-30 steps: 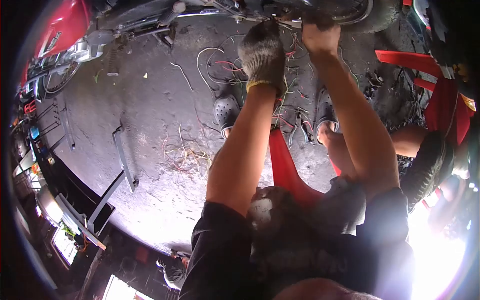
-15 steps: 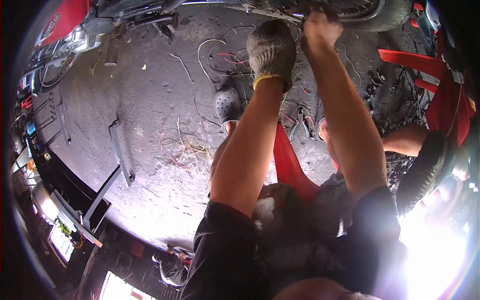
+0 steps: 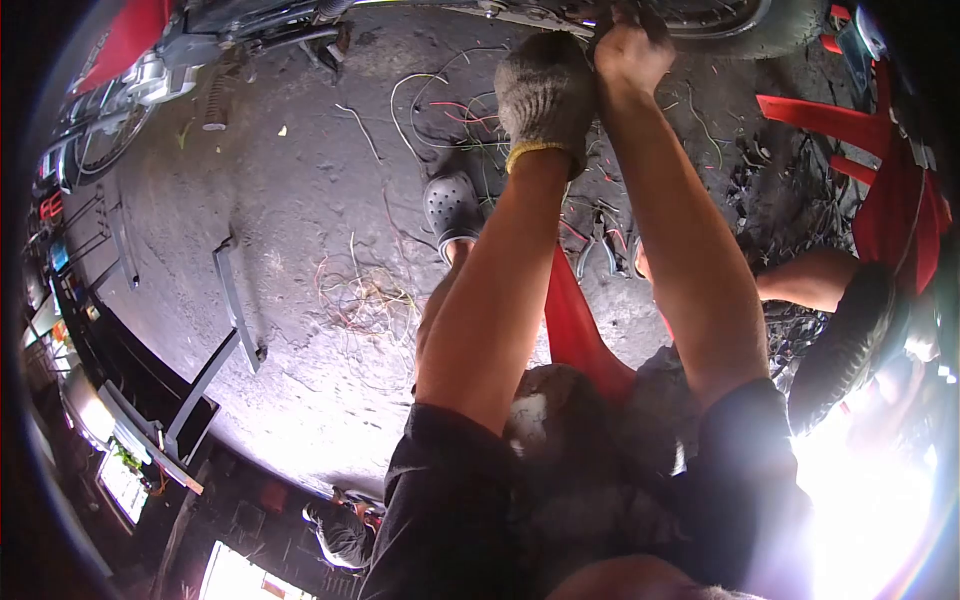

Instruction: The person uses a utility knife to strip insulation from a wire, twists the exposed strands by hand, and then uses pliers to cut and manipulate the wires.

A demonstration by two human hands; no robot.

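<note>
Clearly unfinished: the bare right hand [image 3: 628,52] grips something dark under the motorcycle's spoked wheel [image 3: 700,15]; the left hand in a grey knitted glove [image 3: 545,90] is clenched beside it, many cut coloured wires [image 3: 450,110] on the floor.

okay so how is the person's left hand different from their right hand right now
The left hand wears a knitted grey work glove with a yellow cuff; the right hand is bare. The left hand shows only its gloved back, so its grip cannot be told, while the right hand is a closed fist on a dark part by the motorcycle wheel. Both arms reach forward, side by side.
</note>
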